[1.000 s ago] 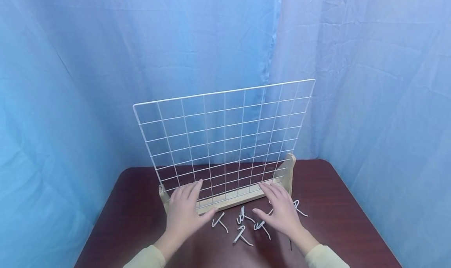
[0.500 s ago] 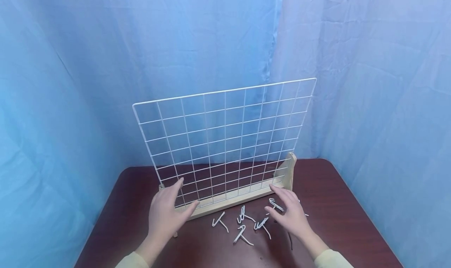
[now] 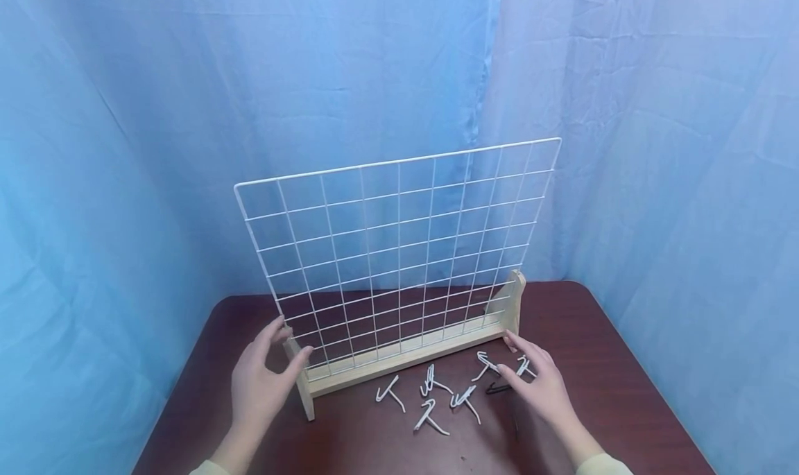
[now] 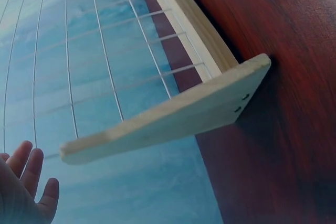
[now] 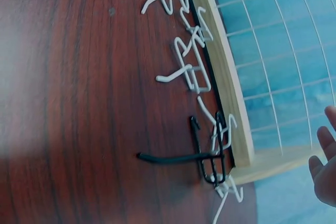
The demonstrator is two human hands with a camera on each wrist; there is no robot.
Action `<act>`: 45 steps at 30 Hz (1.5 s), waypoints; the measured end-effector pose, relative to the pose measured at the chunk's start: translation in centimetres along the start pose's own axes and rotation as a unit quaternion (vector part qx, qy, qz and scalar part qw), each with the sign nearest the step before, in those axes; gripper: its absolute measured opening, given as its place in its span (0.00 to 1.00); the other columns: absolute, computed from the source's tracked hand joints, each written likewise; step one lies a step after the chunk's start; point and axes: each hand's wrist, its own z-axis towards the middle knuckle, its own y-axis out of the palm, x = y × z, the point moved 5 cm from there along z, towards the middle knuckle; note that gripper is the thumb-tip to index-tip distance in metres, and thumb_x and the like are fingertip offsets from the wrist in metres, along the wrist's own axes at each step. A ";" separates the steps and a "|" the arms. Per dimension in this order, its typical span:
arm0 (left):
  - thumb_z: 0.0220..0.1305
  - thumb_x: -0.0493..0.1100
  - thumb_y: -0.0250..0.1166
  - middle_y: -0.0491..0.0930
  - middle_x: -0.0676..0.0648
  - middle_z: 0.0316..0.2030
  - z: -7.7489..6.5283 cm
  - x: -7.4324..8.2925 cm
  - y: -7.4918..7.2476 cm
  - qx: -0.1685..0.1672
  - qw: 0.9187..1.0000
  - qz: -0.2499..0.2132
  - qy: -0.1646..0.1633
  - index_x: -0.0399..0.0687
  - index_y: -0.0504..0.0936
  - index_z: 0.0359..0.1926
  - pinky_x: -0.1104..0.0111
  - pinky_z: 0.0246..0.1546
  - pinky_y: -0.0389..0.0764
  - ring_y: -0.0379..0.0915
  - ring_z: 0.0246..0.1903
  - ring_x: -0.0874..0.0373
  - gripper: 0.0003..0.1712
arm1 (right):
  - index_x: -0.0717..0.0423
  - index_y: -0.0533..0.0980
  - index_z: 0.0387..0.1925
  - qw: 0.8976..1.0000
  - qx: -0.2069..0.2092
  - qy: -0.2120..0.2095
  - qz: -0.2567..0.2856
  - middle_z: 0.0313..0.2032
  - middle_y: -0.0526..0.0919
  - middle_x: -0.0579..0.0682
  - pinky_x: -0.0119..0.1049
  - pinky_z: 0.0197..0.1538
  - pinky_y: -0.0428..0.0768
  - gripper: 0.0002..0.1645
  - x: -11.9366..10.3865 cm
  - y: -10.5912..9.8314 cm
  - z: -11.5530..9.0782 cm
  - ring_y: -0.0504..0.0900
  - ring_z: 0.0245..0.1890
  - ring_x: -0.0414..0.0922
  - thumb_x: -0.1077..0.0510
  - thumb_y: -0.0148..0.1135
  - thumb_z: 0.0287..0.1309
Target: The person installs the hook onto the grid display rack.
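I watched the left hand (image 3: 259, 381), fingers spread, empty, beside the wooden stand (image 3: 406, 356); the wire grid (image 3: 399, 222) rose rightward, long axis spanning between both grips; white hooks (image 3: 428, 415) lay nearer the right hand (image 3: 542, 388), also spread, empty, partly masking a black hook (image 3: 498, 387).

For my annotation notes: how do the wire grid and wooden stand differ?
The wire grid is white, thin-barred and see-through; the wooden stand is beige, solid and thicker. The wire grid rises high; the wooden stand sits low on the table. Both are light-coloured.
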 end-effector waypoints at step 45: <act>0.61 0.26 0.67 0.81 0.37 0.53 1.2 -5.8 1.4 -0.052 0.963 -0.219 -0.148 0.43 0.70 0.69 0.75 0.54 0.77 0.76 0.51 0.69 0.36 | 0.54 0.73 0.64 0.985 0.040 0.167 -0.012 0.50 0.84 0.56 0.14 0.55 0.61 0.31 8.9 -2.8 -3.5 0.72 0.51 0.27 0.57 0.70 0.60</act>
